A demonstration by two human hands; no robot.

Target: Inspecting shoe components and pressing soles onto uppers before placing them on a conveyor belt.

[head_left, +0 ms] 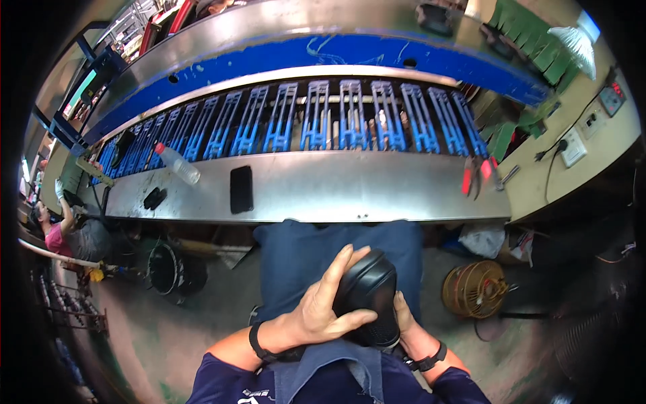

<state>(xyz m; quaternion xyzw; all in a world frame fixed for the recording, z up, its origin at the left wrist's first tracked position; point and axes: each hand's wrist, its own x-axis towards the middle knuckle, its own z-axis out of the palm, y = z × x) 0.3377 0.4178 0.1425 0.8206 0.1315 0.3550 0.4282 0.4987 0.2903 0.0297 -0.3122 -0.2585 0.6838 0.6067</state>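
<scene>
Black shoe-like piece (367, 286): at 5 o'clock in my view, in front of the blue cloth (289, 262) over my lap, ridged end pointing to about 12; whether it touches the cloth I cannot tell.
Left hand (326, 306): at 6 o'clock, spread against the piece, thumb across its face, fingers along its left edge toward 12; I cannot tell whether it clamps or only steadies.
Right hand (410, 330): toward 5 o'clock, seemingly wrapped round the lower right side of the piece, most of its fingers hidden.
Step at my lap: I judge this to be two-handed handling, the piece held up close to my body, off the surface (316, 192).
Next grip: any turn or shift of the piece would call, I think, for a firm right hand while the left slides along the edge; the smooth face could slip.
Surface, 9 to 10 o'clock: dark phone-like slab (241, 189), small black item (155, 198) and red-capped clear bottle (178, 165), all well apart from my hands.
Surface, near 3 o'clock: red-handled pliers (468, 178).
Beyond the surface, 12 o'clock: row of blue forked racks (352, 121).
</scene>
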